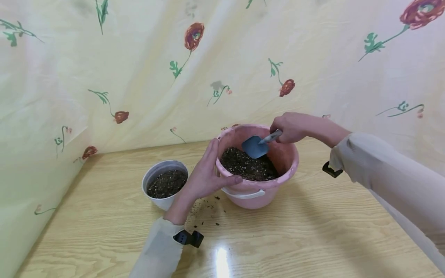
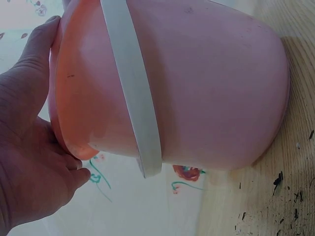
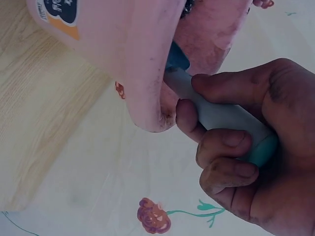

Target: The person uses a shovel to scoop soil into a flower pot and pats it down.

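Observation:
A pink bucket (image 1: pixel 255 195) with dark soil (image 1: pixel 245 164) in it stands on the table. My left hand (image 1: pixel 205 175) holds its rim at the left, thumb along the near edge; the left wrist view shows the fingers (image 2: pixel 69 167) curled at the rim. Over the soil, inside the bucket, is the blue blade of a hand trowel (image 1: pixel 255 147). My right hand (image 1: pixel 292 126) grips the trowel's grey handle (image 3: pixel 221 115) above the far right rim, with fingers wrapped round it. Whether the blade touches the soil, I cannot tell.
A white pot (image 1: pixel 163 203) with dark soil stands left of the bucket, close to my left forearm. Soil crumbs (image 1: pixel 208 206) lie on the wooden table (image 1: pixel 104 231) between them. A flowered cloth (image 1: pixel 146 77) hangs behind and at the left. The bucket's white handle (image 2: pixel 133 83) hangs down in front.

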Tool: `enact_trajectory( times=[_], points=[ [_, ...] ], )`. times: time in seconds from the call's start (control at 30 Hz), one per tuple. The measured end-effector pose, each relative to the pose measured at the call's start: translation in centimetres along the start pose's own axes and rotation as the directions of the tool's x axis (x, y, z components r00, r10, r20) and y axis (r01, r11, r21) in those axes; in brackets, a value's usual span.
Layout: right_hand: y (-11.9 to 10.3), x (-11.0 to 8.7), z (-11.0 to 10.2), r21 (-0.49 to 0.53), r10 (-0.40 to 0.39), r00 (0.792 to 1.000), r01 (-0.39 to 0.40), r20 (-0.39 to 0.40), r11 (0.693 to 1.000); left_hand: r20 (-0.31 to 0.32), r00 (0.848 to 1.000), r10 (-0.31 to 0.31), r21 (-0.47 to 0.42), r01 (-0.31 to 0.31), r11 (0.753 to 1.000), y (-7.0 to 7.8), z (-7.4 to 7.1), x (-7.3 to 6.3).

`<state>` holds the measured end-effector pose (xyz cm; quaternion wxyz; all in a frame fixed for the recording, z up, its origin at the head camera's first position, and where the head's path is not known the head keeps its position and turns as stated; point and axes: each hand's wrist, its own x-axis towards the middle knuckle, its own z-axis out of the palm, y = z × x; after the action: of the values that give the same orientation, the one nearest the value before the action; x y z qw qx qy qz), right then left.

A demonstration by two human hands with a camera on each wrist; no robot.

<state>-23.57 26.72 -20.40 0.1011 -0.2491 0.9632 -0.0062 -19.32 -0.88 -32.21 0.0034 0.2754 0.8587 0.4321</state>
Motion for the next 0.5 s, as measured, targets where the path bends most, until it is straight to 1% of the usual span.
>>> enact_trajectory(
  times=[0.1,0.27,0.5],
  points=[
    [0.4,0.9,-0.2,-0.007,-0.01,1.0,0.01,0.003,1.0,-0.008,1.0,0.01,-0.002,-0.01,1.0,0.0,0.0,0.1],
    [1.1,2.4,-0.9,0.001,-0.038,0.998,0.038,0.053,0.999,-0.008,1.0,0.013,-0.011,-0.014,1.0,-0.1,0.0,0.1],
    [1.3,4.6,-1.6,0.037,-0.063,0.993,0.059,0.097,0.998,-0.005,1.0,0.008,-0.029,-0.008,1.0,-0.2,0.0,0.2]
  ],
)
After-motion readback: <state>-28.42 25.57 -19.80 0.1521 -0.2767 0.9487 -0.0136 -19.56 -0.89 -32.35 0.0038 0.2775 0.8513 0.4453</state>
